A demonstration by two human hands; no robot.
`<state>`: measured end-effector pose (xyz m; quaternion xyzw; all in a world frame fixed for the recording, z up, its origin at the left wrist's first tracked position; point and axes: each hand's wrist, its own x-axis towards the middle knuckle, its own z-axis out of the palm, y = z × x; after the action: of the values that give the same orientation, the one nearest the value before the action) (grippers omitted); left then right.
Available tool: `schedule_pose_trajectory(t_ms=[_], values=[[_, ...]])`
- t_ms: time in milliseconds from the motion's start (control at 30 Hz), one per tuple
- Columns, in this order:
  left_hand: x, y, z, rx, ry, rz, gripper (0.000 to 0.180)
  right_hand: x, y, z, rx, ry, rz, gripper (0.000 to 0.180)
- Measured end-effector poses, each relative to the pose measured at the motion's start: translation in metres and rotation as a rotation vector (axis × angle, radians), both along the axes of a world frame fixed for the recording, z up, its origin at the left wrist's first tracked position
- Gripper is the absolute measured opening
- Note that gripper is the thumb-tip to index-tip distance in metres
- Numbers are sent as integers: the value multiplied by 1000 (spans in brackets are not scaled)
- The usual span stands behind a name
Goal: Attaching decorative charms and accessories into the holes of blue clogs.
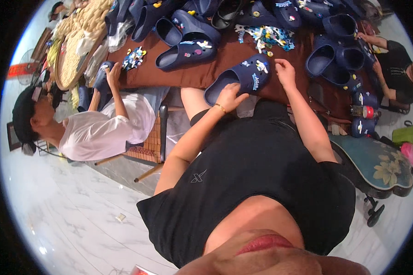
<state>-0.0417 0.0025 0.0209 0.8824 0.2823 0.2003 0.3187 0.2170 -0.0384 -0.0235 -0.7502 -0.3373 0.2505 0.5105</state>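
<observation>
A dark blue clog (243, 75) with small white and blue charms on its top lies at the near edge of the brown table (215, 57). My left hand (230, 95) grips the clog's heel end, a thin gold bracelet on the wrist. My right hand (284, 71) rests on the table just right of the clog's toe, fingers curled, touching it or almost so. A heap of small blue and white charms (266, 36) lies just beyond the clog.
Many more dark blue clogs (186, 50) cover the table's far side and right end. A person in a white shirt (103, 128) sits at the left handling a clog; another person's arm (381, 59) is at the right. A wooden chair (147, 146) stands beside me.
</observation>
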Motion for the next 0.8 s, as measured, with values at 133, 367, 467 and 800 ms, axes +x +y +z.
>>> schedule_pose_trajectory(t_ms=[133,367,467,800], values=[[-7,14,10,134,77,-79,53,-35,8,60,45,-276,259,27],[10,27,-12,204,35,71,47,-52,27,68,80,-847,587,40],[12,30,-13,189,73,75,46,-49,37,72,-18,-827,654,23],[11,36,-18,182,32,166,43,-53,46,71,108,-541,507,17]])
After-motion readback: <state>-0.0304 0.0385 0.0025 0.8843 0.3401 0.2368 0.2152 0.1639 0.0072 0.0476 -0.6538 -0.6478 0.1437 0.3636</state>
